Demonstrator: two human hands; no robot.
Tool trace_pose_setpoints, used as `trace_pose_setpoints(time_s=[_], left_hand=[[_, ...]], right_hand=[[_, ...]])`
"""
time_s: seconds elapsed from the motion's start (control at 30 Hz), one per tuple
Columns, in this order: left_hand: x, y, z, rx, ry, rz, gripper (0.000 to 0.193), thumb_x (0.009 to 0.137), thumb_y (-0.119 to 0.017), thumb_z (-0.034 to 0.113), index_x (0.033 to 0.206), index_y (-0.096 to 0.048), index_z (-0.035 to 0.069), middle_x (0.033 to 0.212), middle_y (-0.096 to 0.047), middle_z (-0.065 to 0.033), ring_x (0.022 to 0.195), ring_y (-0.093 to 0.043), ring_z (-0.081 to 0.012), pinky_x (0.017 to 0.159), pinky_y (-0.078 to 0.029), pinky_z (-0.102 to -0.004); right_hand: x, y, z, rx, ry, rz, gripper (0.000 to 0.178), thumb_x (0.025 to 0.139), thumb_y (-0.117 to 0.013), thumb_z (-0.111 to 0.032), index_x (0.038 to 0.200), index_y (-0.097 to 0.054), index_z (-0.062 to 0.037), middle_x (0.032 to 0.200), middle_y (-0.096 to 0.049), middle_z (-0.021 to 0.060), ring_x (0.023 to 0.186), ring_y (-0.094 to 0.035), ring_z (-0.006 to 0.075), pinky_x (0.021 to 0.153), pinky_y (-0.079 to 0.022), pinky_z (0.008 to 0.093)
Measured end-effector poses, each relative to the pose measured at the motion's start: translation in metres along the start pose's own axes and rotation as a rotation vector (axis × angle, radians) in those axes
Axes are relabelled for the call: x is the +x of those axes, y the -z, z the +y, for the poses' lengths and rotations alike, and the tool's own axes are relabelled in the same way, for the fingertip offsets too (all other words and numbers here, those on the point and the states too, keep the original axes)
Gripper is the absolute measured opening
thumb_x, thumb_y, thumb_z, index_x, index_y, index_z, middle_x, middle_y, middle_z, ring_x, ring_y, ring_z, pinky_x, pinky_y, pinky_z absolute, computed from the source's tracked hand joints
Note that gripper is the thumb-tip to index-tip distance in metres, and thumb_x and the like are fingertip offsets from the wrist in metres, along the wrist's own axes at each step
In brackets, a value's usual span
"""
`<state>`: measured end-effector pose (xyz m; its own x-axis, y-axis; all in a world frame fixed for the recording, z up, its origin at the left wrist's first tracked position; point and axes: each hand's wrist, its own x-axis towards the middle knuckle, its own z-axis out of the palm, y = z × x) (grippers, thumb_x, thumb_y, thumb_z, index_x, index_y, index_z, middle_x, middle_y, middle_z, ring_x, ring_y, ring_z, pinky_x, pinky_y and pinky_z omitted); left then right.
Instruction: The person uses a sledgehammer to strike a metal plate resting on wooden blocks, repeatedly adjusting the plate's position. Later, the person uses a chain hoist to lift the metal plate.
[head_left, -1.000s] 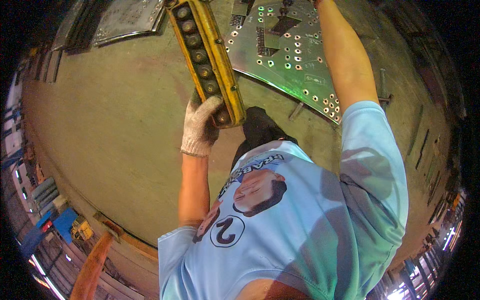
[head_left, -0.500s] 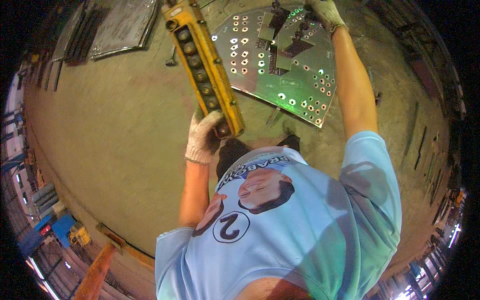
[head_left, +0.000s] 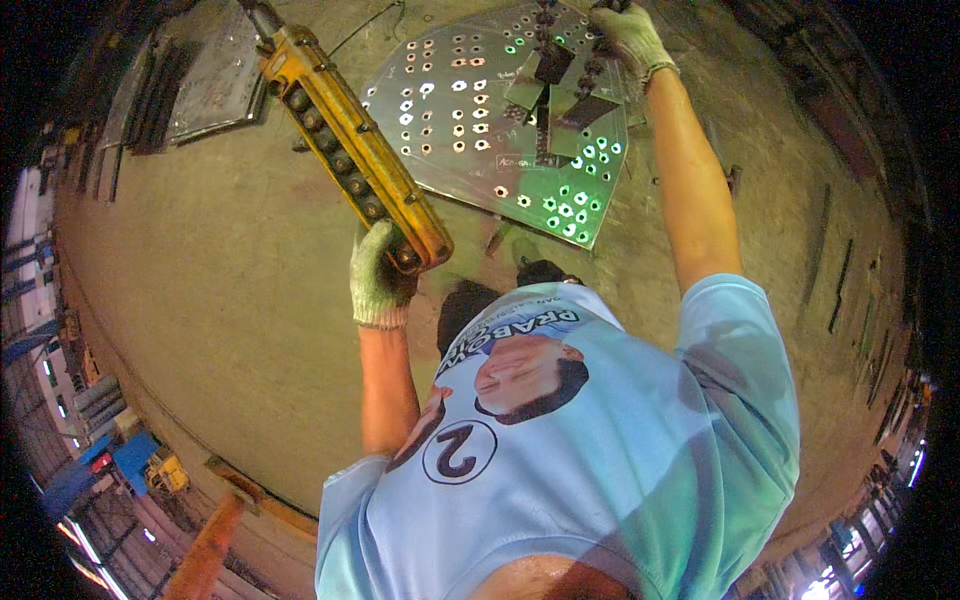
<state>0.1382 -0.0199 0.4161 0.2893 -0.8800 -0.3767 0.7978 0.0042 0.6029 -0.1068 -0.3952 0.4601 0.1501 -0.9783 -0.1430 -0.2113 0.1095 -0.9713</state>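
My left hand [head_left: 380, 275], in a pale work glove, is closed round the lower end of a long yellow crane pendant control [head_left: 375, 150]. A row of round dark buttons runs along its face, and it slants up to the left. My right hand [head_left: 635, 42], gloved too, reaches far forward with its fingers wrapped on a dark chain [head_left: 592, 75]; the fingertips are partly hidden. Below the chain is a large steel plate [head_left: 470, 180] with many holes and a rounded far side. Dark flat metal pieces [head_left: 580, 108] stand at its middle, near a second chain [head_left: 545, 25].
Flat metal sheets [head_left: 215, 100] lie on the floor at the far left. Thin metal strips [head_left: 840, 285] are scattered on the right. An orange-brown beam [head_left: 205, 545] is at the lower left, near a small yellow machine [head_left: 167, 473].
The pendant control and my left hand have shifted left in view, and the pendant slants more. The plate and chains also appear further left. Both hands keep their grip.
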Motion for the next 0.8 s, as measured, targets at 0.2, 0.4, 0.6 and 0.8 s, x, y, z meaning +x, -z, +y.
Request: trace_pose_setpoints(time_s=[0.2, 0.4, 0.6, 0.8], left_hand=[[-0.003, -0.034, -0.025, -0.018, 0.07, -0.01, 0.049, 0.085, -0.062, 0.012, 0.13, -0.047, 0.0, 0.117, -0.061, -0.0157, 0.101, -0.064, -0.0295, 0.085, -0.056, -0.0433], [-0.002, -0.07, -0.047, -0.003, 0.13, -0.086, 0.047, 0.085, -0.063, 0.012, 0.129, -0.049, 0.001, 0.115, -0.061, -0.0138, 0.101, -0.064, -0.027, 0.085, -0.056, -0.0418], [0.001, -0.104, -0.054, 0.069, 0.156, -0.147, 0.051, 0.085, -0.065, 0.015, 0.131, -0.047, 0.003, 0.117, -0.06, -0.0116, 0.103, -0.063, -0.0256, 0.088, -0.054, -0.0424], [0.0, -0.114, -0.054, 0.109, 0.17, -0.212, 0.062, 0.082, -0.07, 0.021, 0.135, -0.044, 0.002, 0.12, -0.059, -0.0147, 0.106, -0.062, -0.0285, 0.091, -0.053, -0.0436]], right_hand=[[-0.012, 0.069, 0.003, 0.007, -0.055, 0.037, 0.007, 0.082, -0.061, -0.011, 0.085, -0.058, -0.0052, 0.069, -0.056, 0.0042, 0.057, -0.051, 0.0145, 0.05, -0.042, 0.0317], [-0.005, 0.134, 0.019, -0.136, -0.043, 0.121, 0.018, 0.084, -0.061, -0.016, 0.089, -0.063, 0.0017, 0.077, -0.065, 0.0082, 0.067, -0.059, 0.0168, 0.061, -0.049, 0.0319], [0.026, 0.204, 0.041, -0.446, -0.066, 0.188, 0.033, 0.088, -0.063, -0.024, 0.101, -0.062, 0.0052, 0.087, -0.066, 0.01, 0.073, -0.06, 0.0178, 0.065, -0.047, 0.0337], [0.007, 0.203, 0.02, -0.256, -0.101, 0.195, 0.029, 0.088, -0.061, -0.02, 0.103, -0.059, 0.0047, 0.084, -0.065, 0.0077, 0.077, -0.059, 0.0165, 0.068, -0.047, 0.033]])
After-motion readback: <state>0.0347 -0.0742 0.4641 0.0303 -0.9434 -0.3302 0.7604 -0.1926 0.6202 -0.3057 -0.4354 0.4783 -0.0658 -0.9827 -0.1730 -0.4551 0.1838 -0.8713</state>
